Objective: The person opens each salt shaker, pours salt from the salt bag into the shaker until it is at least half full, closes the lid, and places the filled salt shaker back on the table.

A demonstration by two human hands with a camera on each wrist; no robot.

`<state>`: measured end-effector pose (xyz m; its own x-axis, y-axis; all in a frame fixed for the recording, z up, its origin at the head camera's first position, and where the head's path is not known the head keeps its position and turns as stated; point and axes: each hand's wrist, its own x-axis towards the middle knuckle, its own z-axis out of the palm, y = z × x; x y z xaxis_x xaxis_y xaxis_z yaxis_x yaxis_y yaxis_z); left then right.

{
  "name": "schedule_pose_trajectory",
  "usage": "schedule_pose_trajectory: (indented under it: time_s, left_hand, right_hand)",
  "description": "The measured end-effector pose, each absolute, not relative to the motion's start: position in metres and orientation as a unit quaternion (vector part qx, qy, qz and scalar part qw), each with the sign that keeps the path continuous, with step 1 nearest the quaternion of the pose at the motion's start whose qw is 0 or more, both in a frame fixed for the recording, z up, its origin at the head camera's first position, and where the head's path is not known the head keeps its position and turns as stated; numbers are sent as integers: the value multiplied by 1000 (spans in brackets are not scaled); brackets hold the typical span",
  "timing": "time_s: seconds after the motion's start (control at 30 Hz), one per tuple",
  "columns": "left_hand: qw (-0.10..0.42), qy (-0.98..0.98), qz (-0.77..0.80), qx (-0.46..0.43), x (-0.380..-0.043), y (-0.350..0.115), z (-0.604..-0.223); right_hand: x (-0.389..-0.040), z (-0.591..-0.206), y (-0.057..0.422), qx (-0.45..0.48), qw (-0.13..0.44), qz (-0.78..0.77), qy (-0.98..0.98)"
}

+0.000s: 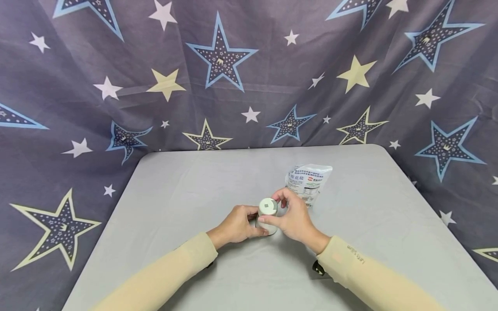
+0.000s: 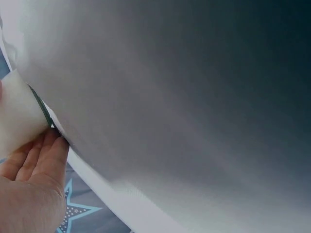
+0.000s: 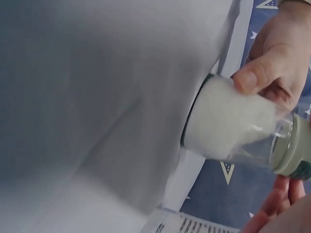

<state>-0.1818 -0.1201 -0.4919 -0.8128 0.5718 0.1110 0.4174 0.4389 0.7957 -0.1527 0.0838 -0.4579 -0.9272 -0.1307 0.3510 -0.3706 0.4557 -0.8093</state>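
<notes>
A clear jar (image 3: 228, 121) filled much of the way with white granules stands on the table in front of me. Its pale green lid (image 1: 268, 206) sits on top, with a small grey square in the middle. My left hand (image 1: 238, 223) grips the jar's body low on its left side; the left wrist view has that hand's fingers (image 2: 41, 158) round the base. From the right, my right hand (image 1: 296, 219) holds the lid between thumb and fingers. In the right wrist view, the lid's rim (image 3: 290, 150) shows above the clear neck.
A white printed plastic bag (image 1: 307, 183) stands just behind my right hand. The grey-white tabletop (image 1: 186, 185) reaches back to a dark curtain (image 1: 249, 52) patterned with stars. A black strap (image 1: 318, 268) shows under my right sleeve.
</notes>
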Motion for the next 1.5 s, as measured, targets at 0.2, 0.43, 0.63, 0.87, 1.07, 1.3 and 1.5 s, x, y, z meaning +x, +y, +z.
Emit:
schedule_pose_trajectory:
  time_s: [0.2,0.43,0.63,0.87,1.07,1.3,1.5]
  left_hand:
    - [95,846,439,288,-181,-120,-492]
    - [94,847,434,293,-181,-119,-490]
    - [93,846,438,291,-180,-118,-488]
    - [98,844,437,293,-179,-117,-487]
    - [105,845,441,283,-179,-115,-486]
    - [104,847,439,282,-179,-114,-484]
    - [100,846,441,282,-178,-113,-482]
  right_hand:
    - [-151,-457,84,153,122,499,-844]
    - [-156,-451,99,216,65,501,-835]
    - [-162,-443,108,273,14,499,-823]
    - [-164,-449,111,267,12,484,-833]
    - [-162,-448,109,260,33,478,-838]
    - [-160,-449,107,241,53,490,-836]
    - [-156,-451,103,201,68,493,-844]
